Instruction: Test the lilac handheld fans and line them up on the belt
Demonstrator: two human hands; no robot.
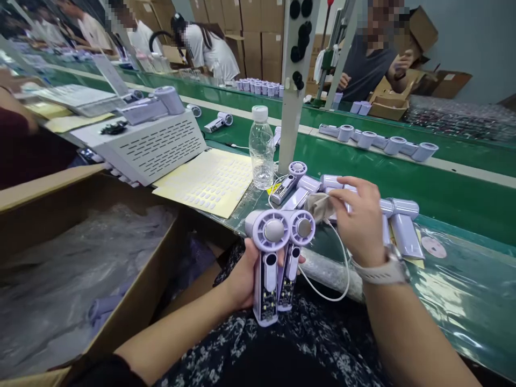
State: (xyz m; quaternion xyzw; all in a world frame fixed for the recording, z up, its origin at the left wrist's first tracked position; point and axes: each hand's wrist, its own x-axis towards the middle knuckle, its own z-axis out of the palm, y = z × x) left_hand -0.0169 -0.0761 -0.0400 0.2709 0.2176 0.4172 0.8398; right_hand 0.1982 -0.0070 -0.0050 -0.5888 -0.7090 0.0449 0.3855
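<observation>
Two lilac handheld fans stand upright side by side in my left hand, which is closed round their handles above my lap. Their round heads are at the top, and dark circuit parts show along the handle fronts. My right hand, with a watch on the wrist, is raised over the bench edge. Its thumb and fingers pinch a crumpled grey-beige cloth. A thin white cable loops below these fingers. More lilac fans lie just behind the right hand.
A clear plastic bottle stands by a metal post. Left of it are a yellow sticker sheet and a vented metal box. An open carton is at my left. Fans line the green conveyor; people work beyond.
</observation>
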